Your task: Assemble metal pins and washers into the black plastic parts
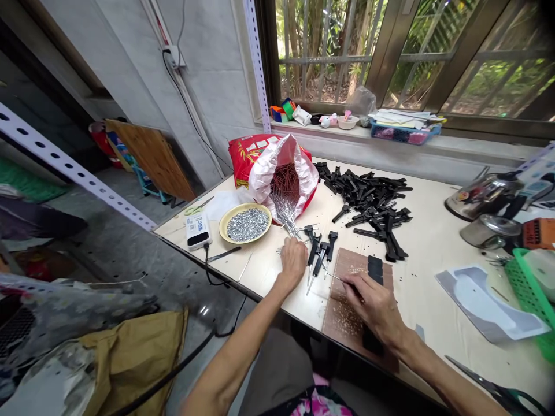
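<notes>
Metal rod point(333, 277) is jutting from the right hand point(375, 300), whose thumb and fingers are pinching it over a brown board point(340, 300) near the front of a pale tabletop point(416, 283). Whether its hidden end is carrying a black piece, one cannot tell.

The left hand point(293, 260) is curling, fingers together, over the table just left of several black-headed tools point(323, 252), near loose rods point(289, 222) spilling from an open red-and-white bag point(309, 173); what, if anything, its fingertips are pinching, one cannot tell.

Handling well is probably calling for a light, steady pinch, with the slim metal being kept straight and clear of the neighboring shafts. The left hand is best lifting one rod at a time, so the spill is not tangling.

The pinched rod's long axis is running mostly left to right, its free tip pointing left and slightly far. The black-headed tools are lying closer to a near-far line, heads facing far, shafts pointing near and a little left.

Farther right, a heap of black parts point(368, 193) is covering the table; farther left, a yellow dish point(222, 229) is holding small silvery pieces point(247, 224).
</notes>
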{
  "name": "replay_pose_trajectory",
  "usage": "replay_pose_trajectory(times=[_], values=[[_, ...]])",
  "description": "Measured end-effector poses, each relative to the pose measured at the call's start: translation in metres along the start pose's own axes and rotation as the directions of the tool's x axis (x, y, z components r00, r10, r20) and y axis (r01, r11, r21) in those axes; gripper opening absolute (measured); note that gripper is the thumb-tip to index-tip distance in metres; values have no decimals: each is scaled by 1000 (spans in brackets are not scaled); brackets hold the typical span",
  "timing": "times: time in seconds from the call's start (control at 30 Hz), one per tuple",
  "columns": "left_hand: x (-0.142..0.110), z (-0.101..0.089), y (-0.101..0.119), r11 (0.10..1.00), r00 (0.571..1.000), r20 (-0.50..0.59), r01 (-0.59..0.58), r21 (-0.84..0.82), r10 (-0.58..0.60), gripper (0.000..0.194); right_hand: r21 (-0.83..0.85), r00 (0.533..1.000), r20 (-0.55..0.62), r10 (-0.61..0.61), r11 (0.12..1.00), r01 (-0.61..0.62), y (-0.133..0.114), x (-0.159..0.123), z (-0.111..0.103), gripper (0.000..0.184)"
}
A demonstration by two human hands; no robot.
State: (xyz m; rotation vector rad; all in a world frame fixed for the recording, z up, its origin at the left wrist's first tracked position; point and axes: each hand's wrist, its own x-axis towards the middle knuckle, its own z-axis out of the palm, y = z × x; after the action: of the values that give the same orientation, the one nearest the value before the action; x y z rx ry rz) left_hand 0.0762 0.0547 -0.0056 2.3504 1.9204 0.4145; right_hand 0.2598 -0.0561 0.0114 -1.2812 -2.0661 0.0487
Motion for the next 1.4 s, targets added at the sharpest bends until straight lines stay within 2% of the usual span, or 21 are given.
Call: replay_pose_trajectory(times=[0.1,0.2,0.27,0.37,0.5,0.67,0.73,0.8,0.87,0.93,1.0,1.03,1.07,1.17,1.3,1.4], values=[[-16,-4,-4,994,998,-62,-33,-108,26,25,20,999,-20,33,999,-33,-1,-1,-5,17],[-27,-11,-33,978,965,-207,126,-168,-160,30,61,998,-23,60,996,-59,0,-4,-9,17],[-29,-13,-56,970,959,-187,186,-157,-214,31,89,997,-24,77,993,-75,1,-6,-9,18],[-26,-10,-76,970,974,-92,193,-144,-208,29,127,997,-12,79,989,-77,1,-7,-8,18],[-23,-6,-77,972,981,-48,178,-151,-187,24,152,999,-8,51,987,-49,-3,-4,-5,18],[-23,-10,-74,964,979,-48,187,-192,-199,19,128,1000,20,16,992,-19,-8,5,-5,16],[-25,-13,-73,937,974,-53,195,-291,-220,16,123,1000,21,21,992,-23,-11,11,-5,18],[-30,-17,-67,867,966,-43,208,-453,-254,18,126,1000,0,28,992,-28,-15,20,-5,22],[-36,-23,-56,736,958,20,232,-636,-286,25,132,999,-13,32,991,-30,-21,29,-4,25],[-43,-30,-39,533,947,132,276,-800,-292,33,132,1000,9,26,991,-27,-26,38,-2,28],[-50,-39,-21,261,934,231,303,-917,-274,35,113,998,53,18,993,-24,-29,44,0,30],[-53,-42,-13,169,931,250,300,-939,-264,35,98,997,74,15,995,-22,-30,45,1,31],[-55,-46,-6,123,934,251,289,-950,-256,34,83,996,91,12,996,-20,-31,46,2,32],[-59,-53,8,92,943,233,261,-961,-237,30,51,993,113,20,998,-26,-30,46,1,33],[-59,-56,16,70,948,239,259,-963,-208,27,0,992,122,32,999,-33,-25,43,-4,33],[-58,-57,18,6,952,261,265,-964,-161,28,-48,993,109,43,998,-38,-24,40,-8,33]])
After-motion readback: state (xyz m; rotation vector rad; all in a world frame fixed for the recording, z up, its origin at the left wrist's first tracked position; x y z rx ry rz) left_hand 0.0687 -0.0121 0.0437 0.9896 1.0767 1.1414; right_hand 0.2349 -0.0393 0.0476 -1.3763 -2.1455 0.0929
